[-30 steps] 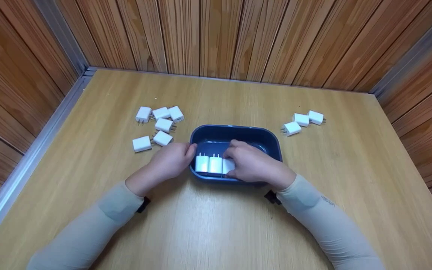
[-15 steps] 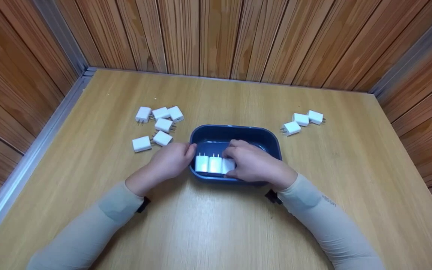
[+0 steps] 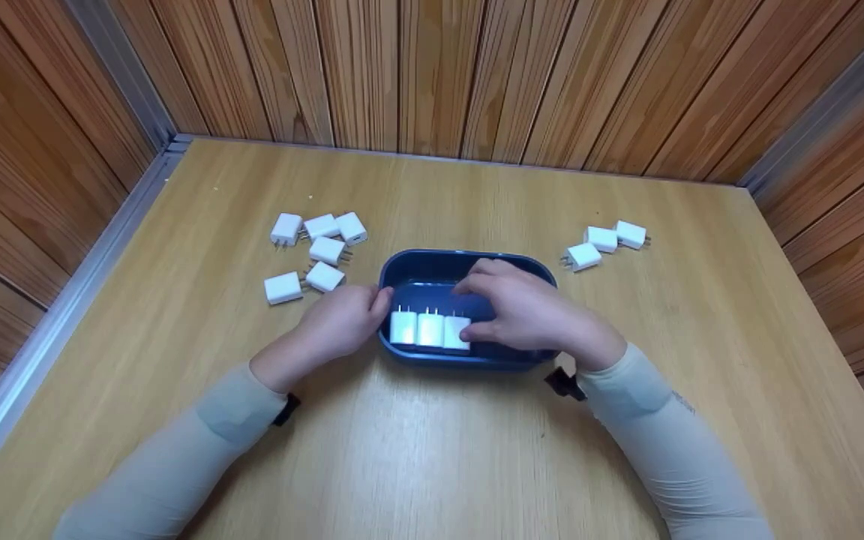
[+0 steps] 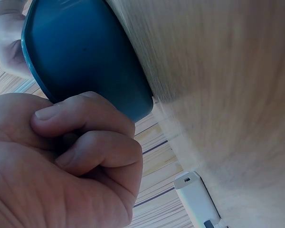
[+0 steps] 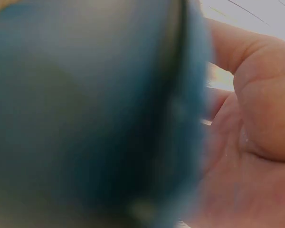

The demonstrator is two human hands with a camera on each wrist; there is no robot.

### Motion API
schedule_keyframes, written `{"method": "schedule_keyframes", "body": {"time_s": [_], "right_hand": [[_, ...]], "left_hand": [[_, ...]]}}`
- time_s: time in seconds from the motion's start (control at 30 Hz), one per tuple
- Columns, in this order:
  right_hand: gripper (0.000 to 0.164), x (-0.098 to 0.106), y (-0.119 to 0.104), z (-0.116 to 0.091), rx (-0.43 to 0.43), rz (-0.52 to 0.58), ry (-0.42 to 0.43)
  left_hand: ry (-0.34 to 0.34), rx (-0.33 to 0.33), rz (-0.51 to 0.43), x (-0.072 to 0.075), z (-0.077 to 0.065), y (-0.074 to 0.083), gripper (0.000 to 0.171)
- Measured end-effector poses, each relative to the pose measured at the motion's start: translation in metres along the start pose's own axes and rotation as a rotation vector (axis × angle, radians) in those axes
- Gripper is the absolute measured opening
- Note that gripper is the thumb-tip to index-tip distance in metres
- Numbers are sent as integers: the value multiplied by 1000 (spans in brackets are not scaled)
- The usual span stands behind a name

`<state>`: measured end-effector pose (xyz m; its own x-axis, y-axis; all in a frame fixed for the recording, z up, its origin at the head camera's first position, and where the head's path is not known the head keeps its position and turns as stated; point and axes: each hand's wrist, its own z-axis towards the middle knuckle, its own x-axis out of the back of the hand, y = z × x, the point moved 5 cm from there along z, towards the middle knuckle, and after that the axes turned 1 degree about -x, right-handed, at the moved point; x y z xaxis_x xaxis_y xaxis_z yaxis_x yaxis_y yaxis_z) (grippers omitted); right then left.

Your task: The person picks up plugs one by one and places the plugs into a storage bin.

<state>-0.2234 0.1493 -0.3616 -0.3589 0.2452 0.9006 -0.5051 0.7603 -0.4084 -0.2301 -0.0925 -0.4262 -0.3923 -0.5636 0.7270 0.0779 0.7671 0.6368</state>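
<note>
Three white USB charger plugs (image 3: 430, 329) lie side by side in the dark blue plastic bin (image 3: 469, 361), along its near wall with prongs pointing away. My right hand (image 3: 533, 307) is over the bin's right half, thumb tip at the rightmost charger plug (image 3: 456, 334) and the other fingers spread away from it. In the right wrist view the blurred bin wall (image 5: 109, 118) covers the fingertips. My left hand (image 3: 342, 319) holds the bin's left rim, thumb along the edge. The left wrist view shows its curled fingers (image 4: 104, 147) against the bin's outer wall (image 4: 90, 52).
Several loose white charger plugs (image 3: 327, 250) lie on the wooden table (image 3: 432, 450) left of the bin, two close beside my left hand. Another three charger plugs (image 3: 601, 239) lie in a row at the right. Wood-panelled walls (image 3: 439, 75) enclose the back and sides.
My right hand has let go of the rightmost charger plug in the bin and moved slightly up and right, its fingers spreading. My left hand and the bin stay put.
</note>
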Motion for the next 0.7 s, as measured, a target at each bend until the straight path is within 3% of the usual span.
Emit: {"method": "schedule_keyframes", "body": {"time_s": [0.53, 0.7], "right_hand": [[50, 55, 21, -28, 36, 111, 181], [49, 68, 31, -35, -14, 123, 221]], "left_hand": [[-2, 17, -14, 1, -1, 1, 47], [-5, 15, -21, 1, -1, 1, 47]]}}
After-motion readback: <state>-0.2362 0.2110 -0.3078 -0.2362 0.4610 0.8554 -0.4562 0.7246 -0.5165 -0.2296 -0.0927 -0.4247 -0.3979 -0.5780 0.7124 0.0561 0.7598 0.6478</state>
